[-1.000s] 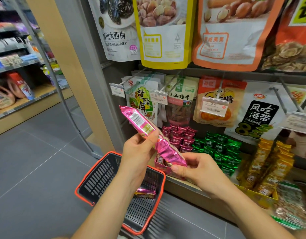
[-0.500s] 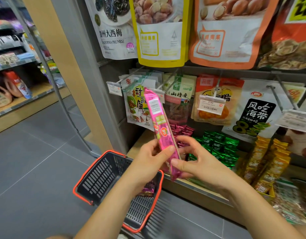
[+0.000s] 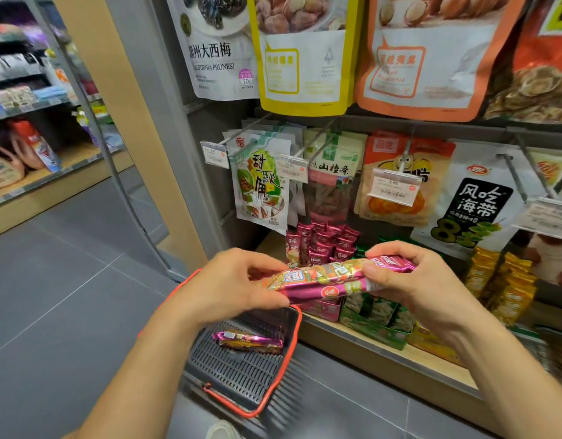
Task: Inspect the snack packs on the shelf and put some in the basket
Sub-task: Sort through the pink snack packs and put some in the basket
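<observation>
- Hanging pouches (image 3: pixel 260 188) fill the shelf (image 3: pixel 384 354), w/ pink, green & yellow snack boxes (image 3: pixel 378 316) along its lower ledge.
- Basket (image 3: pixel 298 331), grey w/ red rim, sits on floor (image 3: pixel 67 296) just beside shelf, below both hands.
- Left hand (image 3: pixel 229 289) & right hand (image 3: pixel 409 280) each pinch one end of long pink snack pack (image 3: pixel 330 277), held roughly level above basket's far edge.
- Second pink pack (image 3: pixel 248 340) lies inside basket.

Grey floor tiles (image 3: pixel 51 296) with thin pale joints fill the near left. A beige pillar (image 3: pixel 115 99) rises beside a grey metal panel (image 3: pixel 165 99). At the far left stands a wood-edged rack (image 3: pixel 51 185) of goods. On the right, the shelf (image 3: pixel 400 362) has a pale wood top.
</observation>
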{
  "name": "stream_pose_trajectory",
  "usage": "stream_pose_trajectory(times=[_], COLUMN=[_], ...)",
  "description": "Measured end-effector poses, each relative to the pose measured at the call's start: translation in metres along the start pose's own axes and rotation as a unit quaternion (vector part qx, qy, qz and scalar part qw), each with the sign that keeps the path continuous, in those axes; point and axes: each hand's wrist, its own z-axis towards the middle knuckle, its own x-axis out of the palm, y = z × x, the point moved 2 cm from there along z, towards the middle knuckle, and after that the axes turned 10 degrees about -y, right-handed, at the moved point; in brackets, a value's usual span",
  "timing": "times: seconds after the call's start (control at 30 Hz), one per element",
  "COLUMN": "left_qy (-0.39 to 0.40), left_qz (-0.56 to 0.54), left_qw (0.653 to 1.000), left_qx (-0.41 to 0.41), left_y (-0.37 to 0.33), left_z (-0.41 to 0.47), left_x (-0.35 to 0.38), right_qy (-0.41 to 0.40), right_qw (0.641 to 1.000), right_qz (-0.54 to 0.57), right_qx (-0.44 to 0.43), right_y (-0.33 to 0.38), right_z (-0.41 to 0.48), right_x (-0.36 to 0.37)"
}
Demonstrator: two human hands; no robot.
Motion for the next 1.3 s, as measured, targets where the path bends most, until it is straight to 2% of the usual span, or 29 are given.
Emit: stream_pose_trajectory(times=[0.2, 0.3, 0.43, 0.53, 0.7, 0.8, 0.9, 0.97, 1.1, 1.23, 1.3], left_qy=[-0.067, -0.119, -0.185, -0.211, -0.235, -0.249, -0.2, -0.175, -0.217, -0.231, -0.213], left_qz=[-0.086, -0.218, -0.311, -0.363, -0.413, -0.434, -0.435, -0.423, -0.377, -0.408, -0.436], left_qw=[0.994, 0.968, 0.932, 0.908, 0.88, 0.864, 0.875, 0.887, 0.899, 0.879, 0.87], left_qx=[-0.027, -0.023, -0.002, 0.013, -0.008, -0.047, -0.074, -0.058, -0.049, -0.085, -0.088], left_y=[0.008, 0.01, 0.008, 0.009, 0.013, 0.014, 0.013, 0.011, 0.01, 0.016, 0.016], left_z=[-0.003, -0.002, -0.001, 0.002, 0.007, 0.008, 0.005, 0.003, 0.004, 0.007, 0.007], left_x=[-0.027, -0.034, -0.029, -0.026, -0.02, -0.016, -0.015, -0.017, -0.016, -0.015, -0.011], right_qy=[0.015, 0.031, 0.066, 0.103, 0.205, 0.194, 0.16, 0.143, 0.129, 0.088, 0.085], right_qw=[0.993, 0.987, 0.982, 0.98, 0.959, 0.964, 0.975, 0.979, 0.979, 0.971, 0.972], right_qz=[0.104, 0.134, 0.138, 0.098, -0.046, -0.051, -0.063, -0.084, -0.146, -0.217, -0.21], right_qx=[0.055, 0.079, 0.113, 0.139, 0.192, 0.173, 0.137, 0.116, 0.06, -0.044, -0.066], right_y=[-0.003, -0.004, -0.006, -0.008, -0.015, -0.017, -0.016, -0.017, -0.016, -0.012, -0.009], right_z=[0.002, 0.002, 0.0, -0.003, -0.014, -0.014, -0.013, -0.013, -0.014, -0.013, -0.014], right_x=[-0.004, -0.006, -0.005, -0.002, 0.006, 0.007, 0.006, 0.007, 0.01, 0.011, 0.012])
